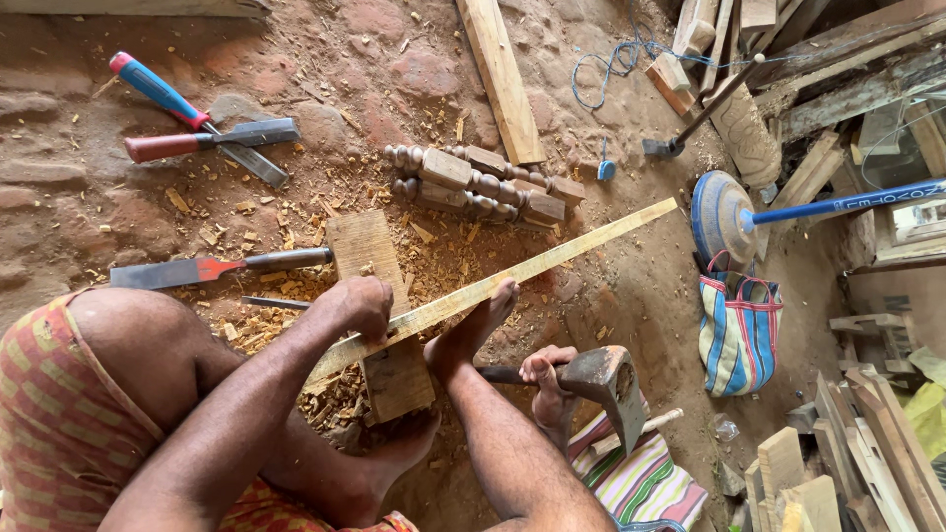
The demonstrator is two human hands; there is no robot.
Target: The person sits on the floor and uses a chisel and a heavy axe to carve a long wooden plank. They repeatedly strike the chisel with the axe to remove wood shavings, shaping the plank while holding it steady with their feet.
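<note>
A long, thin, pale wooden strip lies slanted across a thick rectangular wooden block on the reddish dirt floor. The left hand is closed over the strip, pinning it to the block. The right hand is wrapped around the handle of a dark iron hatchet, held low beside the strip; trimming seems in hand, and the next stroke calls for a steady strip. Beyond the block lie pale wood chips, flat steel chisels and turned wooden spindles; a striped cloth bag stands nearer the room's right edge.
</note>
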